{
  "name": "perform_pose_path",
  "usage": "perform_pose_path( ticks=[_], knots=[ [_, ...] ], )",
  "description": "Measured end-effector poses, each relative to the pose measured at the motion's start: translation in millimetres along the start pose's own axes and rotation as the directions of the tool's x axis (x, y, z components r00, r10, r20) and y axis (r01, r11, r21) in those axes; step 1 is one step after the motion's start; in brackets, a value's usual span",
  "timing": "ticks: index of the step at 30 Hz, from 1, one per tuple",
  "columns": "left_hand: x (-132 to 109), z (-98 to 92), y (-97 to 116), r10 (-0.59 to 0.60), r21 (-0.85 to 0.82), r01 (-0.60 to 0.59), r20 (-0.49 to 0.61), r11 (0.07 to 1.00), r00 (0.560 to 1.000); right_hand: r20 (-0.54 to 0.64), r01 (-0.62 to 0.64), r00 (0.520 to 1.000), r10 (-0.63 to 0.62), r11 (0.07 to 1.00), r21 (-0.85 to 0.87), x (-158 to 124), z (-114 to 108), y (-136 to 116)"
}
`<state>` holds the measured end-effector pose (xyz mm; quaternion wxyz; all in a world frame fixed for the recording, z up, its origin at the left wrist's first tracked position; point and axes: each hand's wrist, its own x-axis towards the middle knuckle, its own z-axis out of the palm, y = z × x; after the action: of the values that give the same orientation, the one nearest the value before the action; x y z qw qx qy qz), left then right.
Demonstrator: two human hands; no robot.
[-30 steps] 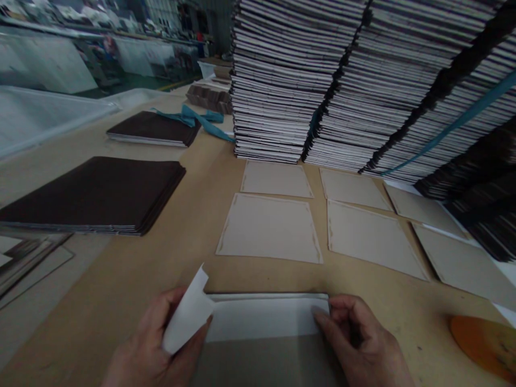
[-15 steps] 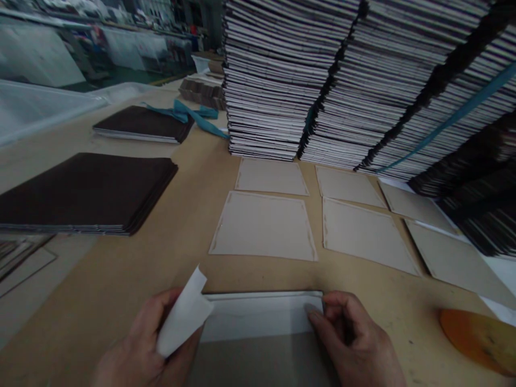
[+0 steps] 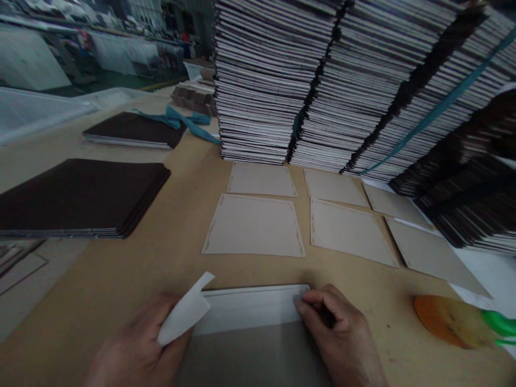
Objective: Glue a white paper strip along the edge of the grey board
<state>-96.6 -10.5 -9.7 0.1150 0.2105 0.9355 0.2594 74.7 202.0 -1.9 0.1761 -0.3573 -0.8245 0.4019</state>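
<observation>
A grey board (image 3: 258, 355) with a white paper band (image 3: 250, 312) along its far edge lies at the bottom centre. My left hand (image 3: 137, 338) is closed at its left side, with a notched white paper flap (image 3: 185, 314) sticking up from between thumb and fingers. Whether that flap is joined to the board cannot be made out. At the board's far right corner, my right hand (image 3: 342, 333) pinches the edge, thumb on the white band. Beyond it, several beige boards (image 3: 253, 226) with brownish glue-like marks along their edges lie flat in two rows.
Tall stacks of dark-and-white folded sheets (image 3: 258, 97) stand at the back, with a teal strap (image 3: 439, 110) across the right ones. Dark folder piles (image 3: 80, 193) lie left, one under a teal ribbon (image 3: 173, 115). An orange bottle (image 3: 447, 320) with a green cap lies right.
The view has shifted, bringing the bottle's green cap into sight. My right thumb has drawn in to a tighter pinch at the board's corner. The white flap leans further right.
</observation>
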Motion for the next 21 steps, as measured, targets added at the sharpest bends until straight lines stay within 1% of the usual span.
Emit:
perform_pose_path(
  ticks=[3,6,9,13,16,18,20,21],
  knots=[
    [3,-6.3,7,0.003,-0.028,-0.001,0.097,1.000,0.995,0.002,-0.021,1.000,0.021,0.999,-0.034,0,-1,1],
    [6,-11.4,12,0.011,-0.031,-0.007,0.133,0.999,0.991,0.020,-0.011,1.000,0.012,0.997,-0.079,1,-1,2],
    [7,-14.4,16,0.019,-0.023,-0.016,0.104,1.000,0.994,0.025,-0.001,1.000,0.004,0.996,-0.094,2,-2,4],
    [8,-20.4,18,0.000,-0.074,0.003,0.043,0.997,0.999,0.024,0.016,1.000,-0.014,0.994,-0.105,3,-3,6],
    [5,-32.7,14,-0.054,-0.092,0.052,-0.014,0.994,0.998,0.030,0.057,0.998,-0.054,0.993,-0.101,3,-4,8],
    [0,-44.1,11,-0.081,-0.095,0.076,-0.041,0.993,0.996,0.009,0.080,0.997,-0.080,0.991,-0.105,3,-2,8],
    [-9,-54.0,10,-0.094,-0.093,0.087,-0.062,0.992,0.994,-0.025,0.098,0.995,-0.101,0.989,-0.110,3,-1,8],
    [-13,-57.1,10,-0.081,-0.094,0.074,-0.070,0.993,0.994,-0.039,0.106,0.993,-0.111,0.988,-0.109,2,0,7]
  ],
)
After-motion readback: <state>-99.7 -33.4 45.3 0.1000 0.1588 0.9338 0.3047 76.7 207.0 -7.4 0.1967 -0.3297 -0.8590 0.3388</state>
